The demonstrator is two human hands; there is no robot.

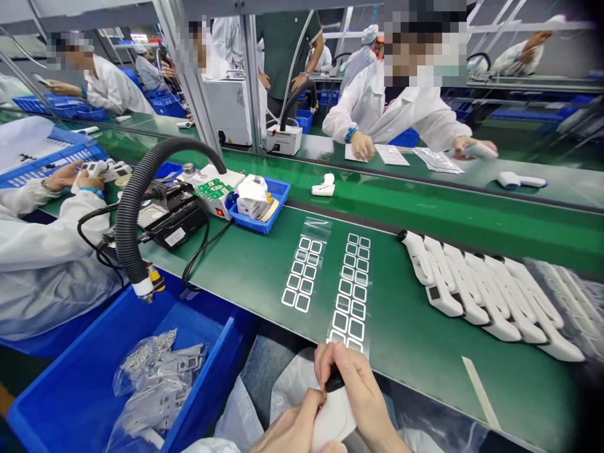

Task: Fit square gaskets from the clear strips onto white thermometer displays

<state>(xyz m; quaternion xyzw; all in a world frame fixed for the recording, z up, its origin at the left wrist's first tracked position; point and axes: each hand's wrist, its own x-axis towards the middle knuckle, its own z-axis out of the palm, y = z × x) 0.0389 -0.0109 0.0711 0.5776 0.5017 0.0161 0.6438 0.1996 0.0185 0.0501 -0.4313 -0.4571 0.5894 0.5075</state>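
Note:
My left hand (292, 428) and my right hand (353, 393) hold a white handheld thermometer body (334, 420) low over my lap, at the near edge of a green conveyor belt (415, 352). Fingers of both hands pinch around its black-edged top. Just beyond my hands, two clear film strips (350, 292) carry several white-outlined rectangular frames. Further right, several white thermometers (486, 289) lie side by side on the belt, screens facing up. Part of the thermometer I hold is hidden by my fingers.
A blue bin (202, 352) of bagged parts stands at my lower left. Beyond it are a soldering station (177, 217), a black hose (136, 207) and a small blue tray (259, 204). A co-worker's hands (80, 176) work at left; other people sit across the belt.

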